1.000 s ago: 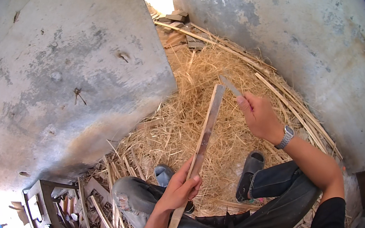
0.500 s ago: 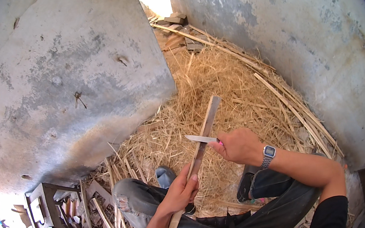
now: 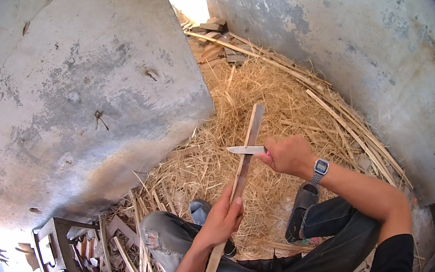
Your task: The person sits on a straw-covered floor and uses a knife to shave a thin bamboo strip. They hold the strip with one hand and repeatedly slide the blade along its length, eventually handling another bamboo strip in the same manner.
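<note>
Our right grip [image 3: 289, 155] clamps the knife [image 3: 245, 150]; our left grip [image 3: 222, 217] clasps the wooden strip [image 3: 253, 126], slanting above the shavings [image 3: 277, 86]; clear of its tip a second ago, the blade now crosses it; edge and wood seem to meet.

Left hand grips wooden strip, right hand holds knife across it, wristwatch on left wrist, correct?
Not quite: the head view shows the wristwatch on the right wrist. The left hand grips the wooden strip; the right hand holds the knife across it.
</note>
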Demonstrator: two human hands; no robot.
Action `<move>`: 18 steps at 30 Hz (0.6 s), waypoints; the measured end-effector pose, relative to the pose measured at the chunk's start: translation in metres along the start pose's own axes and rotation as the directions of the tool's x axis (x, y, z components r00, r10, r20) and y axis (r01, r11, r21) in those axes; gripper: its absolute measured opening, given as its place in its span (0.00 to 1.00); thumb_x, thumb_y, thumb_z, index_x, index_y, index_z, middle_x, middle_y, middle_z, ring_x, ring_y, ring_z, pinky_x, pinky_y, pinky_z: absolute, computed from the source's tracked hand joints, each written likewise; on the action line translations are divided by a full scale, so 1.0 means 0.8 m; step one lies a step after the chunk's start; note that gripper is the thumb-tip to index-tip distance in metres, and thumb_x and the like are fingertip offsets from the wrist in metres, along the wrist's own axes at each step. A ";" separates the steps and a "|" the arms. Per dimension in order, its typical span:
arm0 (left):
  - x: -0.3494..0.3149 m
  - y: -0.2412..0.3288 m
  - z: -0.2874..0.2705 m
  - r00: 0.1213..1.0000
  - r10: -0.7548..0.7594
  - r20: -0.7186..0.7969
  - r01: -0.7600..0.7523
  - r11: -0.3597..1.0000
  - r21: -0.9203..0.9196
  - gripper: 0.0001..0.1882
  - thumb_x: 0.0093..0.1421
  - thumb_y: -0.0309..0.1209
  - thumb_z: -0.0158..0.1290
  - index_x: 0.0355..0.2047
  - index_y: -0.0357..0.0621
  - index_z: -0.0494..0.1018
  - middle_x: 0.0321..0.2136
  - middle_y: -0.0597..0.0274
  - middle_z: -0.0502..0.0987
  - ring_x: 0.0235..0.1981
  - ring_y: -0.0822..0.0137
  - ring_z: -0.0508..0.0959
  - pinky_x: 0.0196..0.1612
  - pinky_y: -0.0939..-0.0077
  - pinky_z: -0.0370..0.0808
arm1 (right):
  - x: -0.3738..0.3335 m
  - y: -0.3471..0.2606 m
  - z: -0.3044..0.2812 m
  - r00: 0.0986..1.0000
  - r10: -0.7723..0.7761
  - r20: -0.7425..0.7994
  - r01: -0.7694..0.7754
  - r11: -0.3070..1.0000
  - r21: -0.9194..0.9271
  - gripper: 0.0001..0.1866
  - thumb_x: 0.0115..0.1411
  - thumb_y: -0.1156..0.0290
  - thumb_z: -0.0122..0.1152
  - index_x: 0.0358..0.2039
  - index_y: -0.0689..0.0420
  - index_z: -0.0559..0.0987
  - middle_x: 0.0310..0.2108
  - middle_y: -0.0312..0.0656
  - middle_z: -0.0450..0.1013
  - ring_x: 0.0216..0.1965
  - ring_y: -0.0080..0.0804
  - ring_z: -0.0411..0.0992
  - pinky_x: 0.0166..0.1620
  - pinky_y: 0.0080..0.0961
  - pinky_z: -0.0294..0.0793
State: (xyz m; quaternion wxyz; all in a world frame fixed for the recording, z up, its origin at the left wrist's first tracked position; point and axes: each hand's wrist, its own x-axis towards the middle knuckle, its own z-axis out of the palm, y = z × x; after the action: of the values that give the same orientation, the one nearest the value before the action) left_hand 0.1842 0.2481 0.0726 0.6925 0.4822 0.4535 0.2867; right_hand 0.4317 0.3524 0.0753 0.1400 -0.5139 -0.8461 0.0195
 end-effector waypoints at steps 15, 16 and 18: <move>-0.030 -0.007 -0.016 0.982 -0.091 0.166 0.119 0.978 -0.171 0.28 0.76 0.36 0.41 0.72 0.52 0.47 0.24 0.71 0.60 0.17 0.80 0.60 0.19 0.83 0.63 | 0.013 0.125 -0.083 0.854 0.390 -0.344 -0.336 0.919 0.207 0.33 0.73 0.46 0.45 0.21 0.61 0.74 0.16 0.54 0.68 0.19 0.54 0.69 0.26 0.45 0.66; -0.031 -0.009 -0.016 0.979 -0.104 0.176 0.131 0.979 -0.154 0.29 0.76 0.36 0.42 0.73 0.54 0.46 0.25 0.71 0.60 0.18 0.79 0.60 0.19 0.82 0.64 | 0.013 0.111 -0.082 0.882 0.351 -0.315 -0.293 0.931 0.216 0.32 0.73 0.47 0.46 0.21 0.61 0.74 0.15 0.54 0.68 0.19 0.54 0.69 0.25 0.45 0.66; -0.029 -0.012 -0.016 0.978 -0.100 0.183 0.128 0.981 -0.147 0.29 0.76 0.36 0.42 0.73 0.54 0.46 0.25 0.71 0.60 0.18 0.79 0.60 0.19 0.82 0.65 | 0.011 0.079 -0.078 0.916 0.322 -0.240 -0.271 0.936 0.224 0.32 0.73 0.47 0.46 0.21 0.60 0.75 0.14 0.53 0.68 0.18 0.53 0.69 0.24 0.45 0.66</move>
State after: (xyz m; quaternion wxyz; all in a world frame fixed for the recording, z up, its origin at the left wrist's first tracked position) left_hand 0.1624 0.2309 0.0703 0.7809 0.4221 0.3939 0.2383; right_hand 0.4981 0.3830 0.1257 0.2980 -0.6191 -0.7249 0.0485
